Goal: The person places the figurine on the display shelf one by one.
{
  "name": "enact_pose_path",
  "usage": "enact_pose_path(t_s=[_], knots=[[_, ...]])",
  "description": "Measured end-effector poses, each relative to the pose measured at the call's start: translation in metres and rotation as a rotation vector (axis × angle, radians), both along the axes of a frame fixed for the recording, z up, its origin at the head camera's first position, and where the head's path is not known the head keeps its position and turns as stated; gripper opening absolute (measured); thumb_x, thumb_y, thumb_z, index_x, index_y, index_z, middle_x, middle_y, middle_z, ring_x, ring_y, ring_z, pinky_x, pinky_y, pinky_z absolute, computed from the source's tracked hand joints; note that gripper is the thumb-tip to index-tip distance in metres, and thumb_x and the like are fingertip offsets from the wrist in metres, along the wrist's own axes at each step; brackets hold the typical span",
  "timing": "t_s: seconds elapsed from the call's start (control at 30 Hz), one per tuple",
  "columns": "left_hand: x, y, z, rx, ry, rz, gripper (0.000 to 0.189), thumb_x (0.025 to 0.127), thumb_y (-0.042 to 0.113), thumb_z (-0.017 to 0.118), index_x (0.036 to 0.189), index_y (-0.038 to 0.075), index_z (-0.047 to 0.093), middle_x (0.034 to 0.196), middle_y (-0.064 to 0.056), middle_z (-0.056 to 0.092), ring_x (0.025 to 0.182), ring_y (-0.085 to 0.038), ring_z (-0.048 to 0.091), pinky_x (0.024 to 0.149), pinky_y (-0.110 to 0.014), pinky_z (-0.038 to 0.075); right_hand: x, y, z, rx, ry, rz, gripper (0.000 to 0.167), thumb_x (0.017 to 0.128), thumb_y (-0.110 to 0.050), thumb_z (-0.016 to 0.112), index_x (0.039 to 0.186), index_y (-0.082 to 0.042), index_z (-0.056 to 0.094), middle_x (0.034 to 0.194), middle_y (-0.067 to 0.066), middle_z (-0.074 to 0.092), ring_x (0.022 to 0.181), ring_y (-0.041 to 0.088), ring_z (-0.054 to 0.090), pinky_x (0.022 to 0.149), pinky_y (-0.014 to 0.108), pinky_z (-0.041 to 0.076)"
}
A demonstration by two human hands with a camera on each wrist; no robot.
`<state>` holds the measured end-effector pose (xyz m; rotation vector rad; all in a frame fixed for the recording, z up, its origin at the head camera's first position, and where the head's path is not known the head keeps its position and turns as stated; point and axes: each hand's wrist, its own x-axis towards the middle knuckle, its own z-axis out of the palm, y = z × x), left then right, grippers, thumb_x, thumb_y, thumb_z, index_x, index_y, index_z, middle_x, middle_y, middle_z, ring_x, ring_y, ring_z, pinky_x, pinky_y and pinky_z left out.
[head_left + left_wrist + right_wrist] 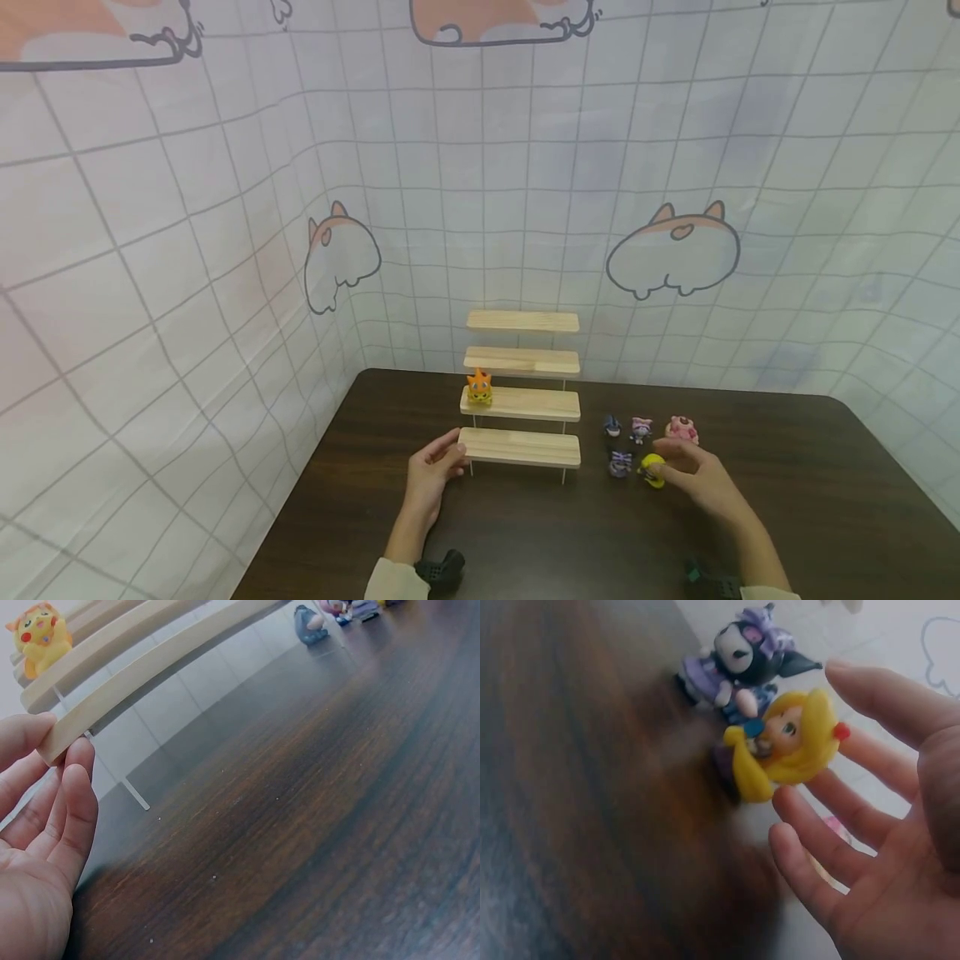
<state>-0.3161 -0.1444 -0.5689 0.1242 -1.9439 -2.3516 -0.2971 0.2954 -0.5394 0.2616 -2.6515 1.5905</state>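
Observation:
My left hand (432,472) pinches the left end of the lowest board (112,701) of a tiered wooden display rack, thumb on top and fingers underneath. My right hand (701,477) reaches round a yellow-haired doll figurine (784,750), thumb and fingers spread apart. Beside the doll stands a black-and-white figurine with a purple bow (750,649). An orange-and-yellow figurine (480,388) sits at the left end of the rack's second board from the bottom (532,403).
Behind the doll are a pink figurine (682,429), a small pink-topped figurine (641,430) and a dark blue figurine (612,426). The rack's two upper boards (522,321) hold nothing. A grid-patterned cloth (495,183) hangs behind the dark wooden table (570,533).

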Motion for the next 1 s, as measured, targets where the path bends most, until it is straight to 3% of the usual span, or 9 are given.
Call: enact_pose_path(t_s=[0.27,0.8,1.0], knots=[[0.0,0.0,0.0,0.003,-0.014,0.006,0.047,0.092,0.019,0.078,0.133,0.001,0.066,0.099,0.0,0.077,0.08,-0.01,0.072,0.071,-0.024,0.06,-0.001,0.003,-0.011,-0.045,-0.058,-0.006,0.054,0.093,-0.023,0.077,0.137,0.001,0.058,0.132,0.026,0.064,0.098,-0.002,0.065,0.081,0.023,0.057],[-0.001,0.0,-0.001,-0.005,-0.022,0.001,0.046,0.093,0.019,0.077,0.135,0.003,0.066,0.103,-0.001,0.077,0.082,-0.011,0.072,0.073,-0.024,0.06,-0.001,0.004,-0.014,0.011,-0.075,0.001,0.053,0.092,-0.025,0.078,0.136,-0.002,0.059,0.129,0.02,0.066,0.101,0.008,0.065,0.081,0.023,0.056],[0.0,0.0,0.0,-0.002,-0.018,0.004,0.046,0.093,0.019,0.077,0.134,0.003,0.066,0.101,0.0,0.076,0.082,-0.011,0.072,0.072,-0.025,0.06,0.0,0.004,-0.013,0.04,-0.077,-0.007,0.052,0.093,-0.026,0.077,0.137,-0.004,0.059,0.131,0.02,0.066,0.111,0.025,0.067,0.082,0.023,0.056]])
